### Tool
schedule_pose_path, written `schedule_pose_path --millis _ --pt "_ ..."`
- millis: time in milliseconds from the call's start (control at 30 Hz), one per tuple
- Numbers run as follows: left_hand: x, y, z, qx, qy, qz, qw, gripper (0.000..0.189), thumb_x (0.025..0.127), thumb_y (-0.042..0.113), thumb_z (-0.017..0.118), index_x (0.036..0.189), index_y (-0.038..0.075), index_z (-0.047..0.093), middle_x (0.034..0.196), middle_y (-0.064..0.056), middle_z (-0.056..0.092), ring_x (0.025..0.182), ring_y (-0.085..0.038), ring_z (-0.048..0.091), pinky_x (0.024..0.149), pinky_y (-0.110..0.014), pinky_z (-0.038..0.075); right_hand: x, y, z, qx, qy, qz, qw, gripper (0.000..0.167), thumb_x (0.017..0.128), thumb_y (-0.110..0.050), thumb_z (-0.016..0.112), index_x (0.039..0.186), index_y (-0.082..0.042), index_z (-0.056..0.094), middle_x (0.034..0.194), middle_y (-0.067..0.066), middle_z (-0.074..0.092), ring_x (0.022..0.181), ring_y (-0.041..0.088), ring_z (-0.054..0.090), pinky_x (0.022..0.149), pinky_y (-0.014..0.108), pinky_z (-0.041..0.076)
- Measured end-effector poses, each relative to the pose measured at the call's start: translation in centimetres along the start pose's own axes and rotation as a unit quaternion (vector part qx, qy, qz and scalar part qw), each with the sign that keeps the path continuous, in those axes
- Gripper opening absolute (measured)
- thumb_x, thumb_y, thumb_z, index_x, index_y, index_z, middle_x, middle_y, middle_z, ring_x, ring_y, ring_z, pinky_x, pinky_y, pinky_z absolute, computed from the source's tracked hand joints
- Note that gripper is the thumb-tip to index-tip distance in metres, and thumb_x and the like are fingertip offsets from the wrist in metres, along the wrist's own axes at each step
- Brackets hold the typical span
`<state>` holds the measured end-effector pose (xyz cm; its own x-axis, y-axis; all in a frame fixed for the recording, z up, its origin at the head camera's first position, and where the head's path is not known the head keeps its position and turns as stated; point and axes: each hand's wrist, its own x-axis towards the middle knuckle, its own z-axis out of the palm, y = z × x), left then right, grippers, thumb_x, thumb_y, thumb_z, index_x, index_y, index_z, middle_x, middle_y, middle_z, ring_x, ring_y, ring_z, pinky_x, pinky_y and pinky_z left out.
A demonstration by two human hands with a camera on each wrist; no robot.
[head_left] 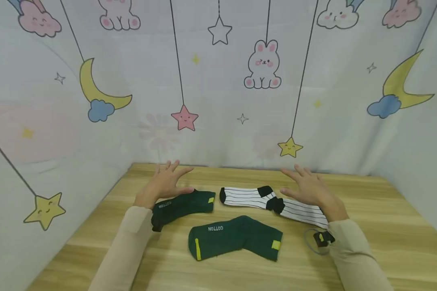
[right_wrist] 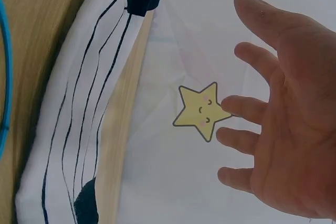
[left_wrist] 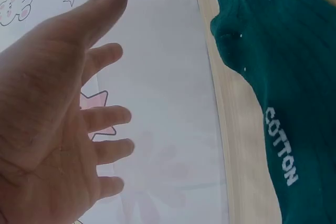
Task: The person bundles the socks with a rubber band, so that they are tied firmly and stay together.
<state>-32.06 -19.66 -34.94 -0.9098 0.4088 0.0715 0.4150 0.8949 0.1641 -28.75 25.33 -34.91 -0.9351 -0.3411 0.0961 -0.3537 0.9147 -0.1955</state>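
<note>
My left hand (head_left: 165,184) hovers with spread fingers over a dark green sock (head_left: 187,203) that has white COTTON lettering and a yellow patch. In the left wrist view, the palm and thumb show empty beside this sock (left_wrist: 286,77). A second green sock (head_left: 236,236) lies flat in front, between the forearms. My right hand (head_left: 306,188), also spread and holding nothing, is over a white sock with black stripes (head_left: 302,212). Its dark toe or heel overlaps another striped white sock (head_left: 244,197) to its left. The right wrist view shows the empty palm beside a striped sock (right_wrist: 79,108).
A small black object (head_left: 322,238) with a thin grey cord is by the right sleeve. Part of a blue cord (right_wrist: 6,77) edges into the right wrist view. Behind the wooden table (head_left: 167,266) hangs a white cloth (head_left: 218,93) printed with stars, moons and bunnies.
</note>
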Motion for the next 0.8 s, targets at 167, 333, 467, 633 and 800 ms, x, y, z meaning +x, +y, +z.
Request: schedule_pose_path --millis 167,333,467,633,800 --pt "0.0 0.1 -0.4 -0.005 -0.007 0.003 1.0 0.078 0.09 0.057 0.067 0.154 0.019 0.041 0.158 -0.025 0.031 0.145 -0.048 0.024 0.113 -0.069 0.007 0.4 -0.1 -0.3 0.002 0.006 -0.024 0.9997 0.067 0.098 -0.048 0.059 0.153 -0.014 0.041 0.156 0.031 0.028 0.136 0.059 0.03 0.104 0.074 0.026" --pt "-0.2 0.2 -0.4 -0.005 -0.025 -0.002 0.9997 0.079 0.089 0.058 0.067 0.154 0.019 0.041 0.157 -0.023 0.033 0.145 -0.046 0.026 0.115 -0.066 0.007 0.5 -0.5 0.1 0.006 -0.004 -0.041 0.9991 0.068 0.096 -0.048 0.061 0.151 -0.011 0.044 0.152 0.028 0.039 0.133 0.054 0.04 0.101 0.069 0.035" --pt "-0.6 0.0 -0.4 -0.003 -0.015 0.001 0.9999 0.077 0.09 0.055 0.068 0.153 0.018 0.042 0.156 -0.024 0.034 0.143 -0.047 0.028 0.115 -0.066 0.009 0.6 -0.8 0.3 0.011 0.0 -0.054 0.9985 0.067 0.097 -0.047 0.062 0.15 -0.01 0.046 0.149 0.026 0.043 0.133 0.052 0.041 0.102 0.068 0.036" --pt "-1.1 -0.4 -0.7 -0.003 -0.007 -0.003 1.0 0.076 0.09 0.054 0.068 0.153 0.019 0.043 0.156 -0.024 0.033 0.143 -0.048 0.028 0.115 -0.066 0.008 0.6 -1.3 0.3 0.02 0.005 -0.072 0.9972 0.064 0.097 -0.041 0.063 0.149 -0.007 0.047 0.148 0.025 0.045 0.133 0.05 0.042 0.103 0.066 0.036" --pt "-1.6 -0.5 -0.6 0.01 -0.003 0.0 0.9999 0.077 0.09 0.056 0.068 0.152 0.019 0.043 0.155 -0.024 0.035 0.142 -0.048 0.031 0.113 -0.069 0.01 0.8 -1.9 0.3 0.032 -0.013 -0.07 0.997 0.061 0.098 -0.039 0.063 0.149 -0.009 0.046 0.15 0.027 0.042 0.133 0.051 0.041 0.102 0.067 0.036"
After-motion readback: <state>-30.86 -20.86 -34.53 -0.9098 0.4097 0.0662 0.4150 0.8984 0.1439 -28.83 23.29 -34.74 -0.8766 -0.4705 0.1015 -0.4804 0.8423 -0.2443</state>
